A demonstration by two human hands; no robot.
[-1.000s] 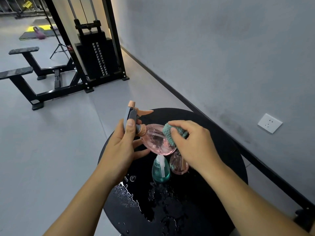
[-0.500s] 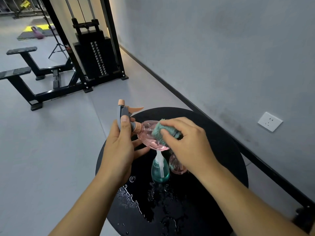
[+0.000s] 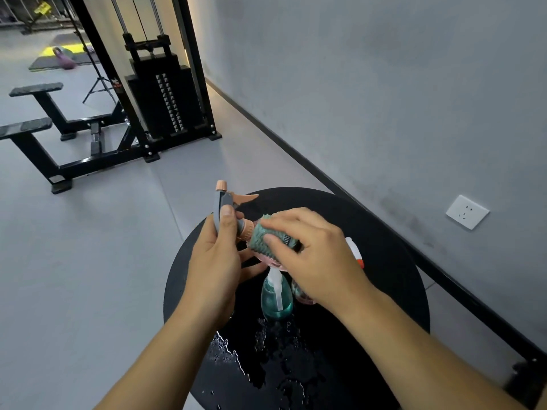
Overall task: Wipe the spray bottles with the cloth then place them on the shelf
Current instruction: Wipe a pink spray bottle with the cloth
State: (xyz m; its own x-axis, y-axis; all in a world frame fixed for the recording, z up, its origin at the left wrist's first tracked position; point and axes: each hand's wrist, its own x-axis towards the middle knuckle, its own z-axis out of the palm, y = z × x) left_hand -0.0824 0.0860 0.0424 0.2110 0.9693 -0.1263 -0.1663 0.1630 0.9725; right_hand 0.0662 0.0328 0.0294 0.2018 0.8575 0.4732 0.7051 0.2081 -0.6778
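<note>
Over a round black table (image 3: pixel 384 241), my left hand (image 3: pixel 216 261) grips the grey and peach trigger head of a pink spray bottle (image 3: pixel 228 202) held on its side. My right hand (image 3: pixel 313 255) pinches a teal cloth (image 3: pixel 266 236) against the bottle's neck and shoulder, hiding most of the pink body. Below the hands a teal spray bottle (image 3: pixel 276 300) stands upright on the table. A second pink bottle (image 3: pixel 302 294) stands next to it, mostly behind my right wrist. A white and red nozzle (image 3: pixel 355 253) shows past my right hand.
Water drops and a puddle (image 3: pixel 236 356) lie on the table's near side. A grey wall with a white socket (image 3: pixel 467 212) runs along the right. A black weight machine (image 3: pixel 159 93) and benches (image 3: pixel 35 125) stand on the grey floor behind. No shelf is in view.
My right hand has slid the cloth left along the pink bottle, from its belly toward the neck. My left hand keeps its grip on the trigger head.
</note>
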